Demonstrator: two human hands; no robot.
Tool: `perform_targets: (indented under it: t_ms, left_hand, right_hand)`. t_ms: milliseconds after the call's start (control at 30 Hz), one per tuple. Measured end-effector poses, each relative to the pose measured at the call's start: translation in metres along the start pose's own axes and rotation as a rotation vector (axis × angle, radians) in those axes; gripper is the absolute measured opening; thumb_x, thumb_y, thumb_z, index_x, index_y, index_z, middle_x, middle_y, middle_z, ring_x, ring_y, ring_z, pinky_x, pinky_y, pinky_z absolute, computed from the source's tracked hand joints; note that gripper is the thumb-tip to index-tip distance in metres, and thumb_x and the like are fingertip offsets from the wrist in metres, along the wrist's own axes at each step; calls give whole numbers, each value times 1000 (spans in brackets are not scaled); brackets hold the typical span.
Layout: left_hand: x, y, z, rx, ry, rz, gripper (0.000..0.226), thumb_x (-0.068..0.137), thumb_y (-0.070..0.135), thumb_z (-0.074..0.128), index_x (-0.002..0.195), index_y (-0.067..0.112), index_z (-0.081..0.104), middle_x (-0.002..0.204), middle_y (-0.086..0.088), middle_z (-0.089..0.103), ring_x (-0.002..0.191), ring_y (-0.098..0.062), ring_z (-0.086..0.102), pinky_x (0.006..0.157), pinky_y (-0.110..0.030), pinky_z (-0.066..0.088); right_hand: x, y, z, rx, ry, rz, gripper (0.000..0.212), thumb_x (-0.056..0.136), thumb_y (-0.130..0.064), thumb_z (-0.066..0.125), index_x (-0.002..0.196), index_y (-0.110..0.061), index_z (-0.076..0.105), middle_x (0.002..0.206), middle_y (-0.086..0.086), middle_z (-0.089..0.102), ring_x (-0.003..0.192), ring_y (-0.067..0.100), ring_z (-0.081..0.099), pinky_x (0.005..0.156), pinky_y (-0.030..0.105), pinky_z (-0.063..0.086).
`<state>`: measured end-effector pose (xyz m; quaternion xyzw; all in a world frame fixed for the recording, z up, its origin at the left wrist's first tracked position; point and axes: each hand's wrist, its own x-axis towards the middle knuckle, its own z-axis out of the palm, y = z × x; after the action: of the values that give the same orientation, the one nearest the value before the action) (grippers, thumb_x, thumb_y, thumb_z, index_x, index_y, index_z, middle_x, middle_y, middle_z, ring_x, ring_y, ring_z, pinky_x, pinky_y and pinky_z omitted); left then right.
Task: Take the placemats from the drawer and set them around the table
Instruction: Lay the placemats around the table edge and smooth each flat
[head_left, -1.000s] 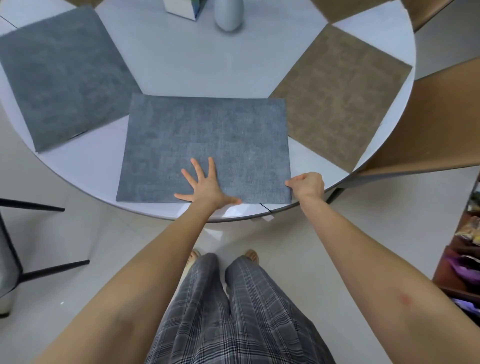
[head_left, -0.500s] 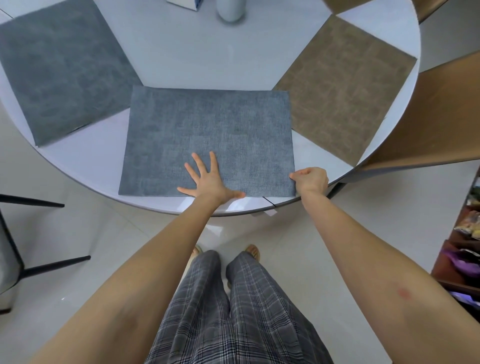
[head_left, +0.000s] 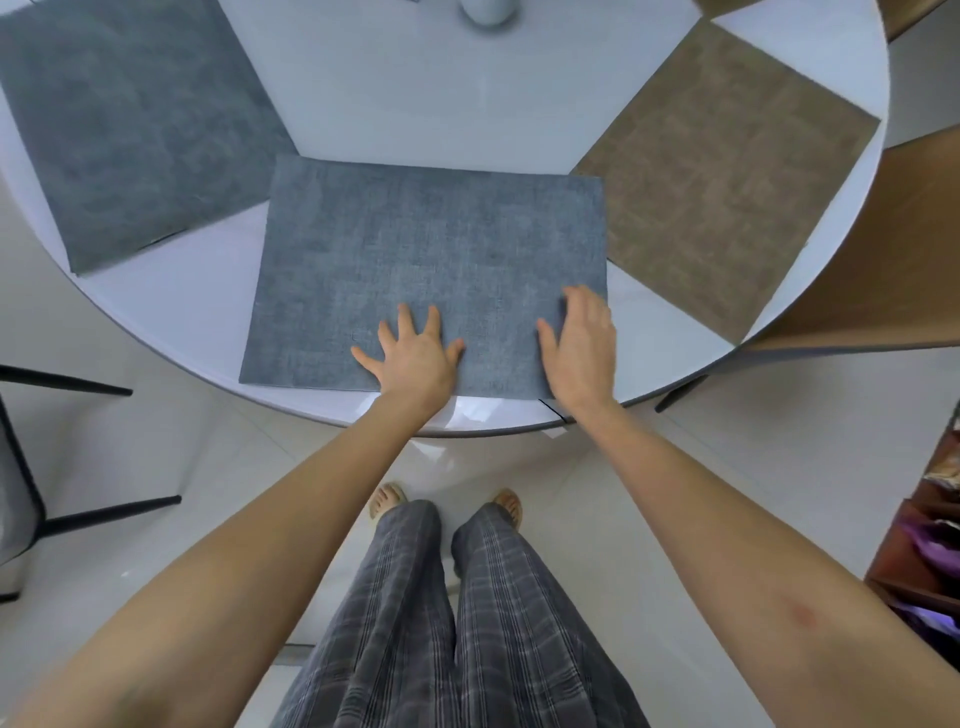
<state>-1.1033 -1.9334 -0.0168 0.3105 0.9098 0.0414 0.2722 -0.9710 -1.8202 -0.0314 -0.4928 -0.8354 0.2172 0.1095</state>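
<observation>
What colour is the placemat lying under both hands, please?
The placemat is mottled blue-grey, seen in the head view.

grey-blue placemat (head_left: 431, 260), brown placemat (head_left: 727, 176), white table (head_left: 405, 93)

bare forearms, grey plaid trousers (head_left: 457, 623), sandals (head_left: 387, 499)

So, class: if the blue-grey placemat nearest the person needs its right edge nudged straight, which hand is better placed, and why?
Probably the right hand: it lies open near the right edge of the near placemat, beside the brown placemat. The left hand lies flat mid-mat by the near edge, well placed to steady it.
</observation>
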Motion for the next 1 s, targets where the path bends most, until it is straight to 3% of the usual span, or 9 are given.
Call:
perform_targets:
  t_ms: [100,233,400,567,633,733,833,933,1000]
  left_hand:
    - [12,-17,1,132,90,40,61,100,53,23,153,32,4,161,-7,-3,147,-32,-7,109,-69,-4]
    - [17,-24,17,147,81,47,66,98,59,16,151,35,-13,160,-4,-22,146,-34,-19,108,-71,-4]
    - [20,-28,18,222,184,94,68,96,60,25,154,29,6,161,-13,0,145,-44,0,110,-69,2]
    - [23,-40,12,225,238,172,64,96,57,35,151,26,25,156,-17,20,140,-42,19,110,-67,5]
    - [26,-45,11,195,242,229,60,98,51,35,151,23,26,155,-19,21,143,-38,16,113,-65,2]
    - [34,-52,12,159,230,334,60,101,46,31,153,18,19,161,-14,10,149,-32,1,117,-55,-5]
    - [43,-76,10,144,210,407,62,101,47,24,153,15,15,162,-10,7,149,-30,1,119,-45,-5]
    - [42,-121,6,238,239,405,66,98,52,11,154,18,11,162,-7,5,149,-27,1,121,-44,-3]
    - [40,-150,4,255,256,396,64,99,51,13,154,20,8,162,-6,4,149,-27,0,121,-45,-3]
  right_hand:
    - [12,-32,38,-129,-143,-259,61,98,-37,44,149,-9,26,158,13,18,147,27,12,119,39,9]
    - [9,-25,60,-337,-208,-403,64,99,-49,24,152,-13,14,160,9,11,148,24,8,121,39,5]
    - [-5,28,34,-369,-190,-319,64,99,-50,20,153,-16,15,160,6,13,148,24,10,121,39,8]
    - [-22,61,6,-382,-194,-158,66,97,-50,10,153,-15,7,161,8,5,149,24,3,121,38,2]
    - [-24,43,5,-365,-177,-103,68,97,-49,9,152,-10,7,160,12,3,149,25,1,121,40,1]
    - [-23,-21,24,-275,-165,-243,64,99,-40,20,151,-3,16,159,14,9,148,25,6,121,39,3]
    - [-20,-77,63,-194,-239,-300,57,102,-30,31,151,-3,17,160,13,9,148,24,6,121,37,1]
    - [-23,-95,90,-267,-218,-234,57,102,-32,30,152,-8,13,160,10,7,149,23,4,121,39,1]
    - [-25,-92,94,-324,-194,-243,57,103,-35,26,152,-10,12,161,8,8,149,22,5,121,39,3]
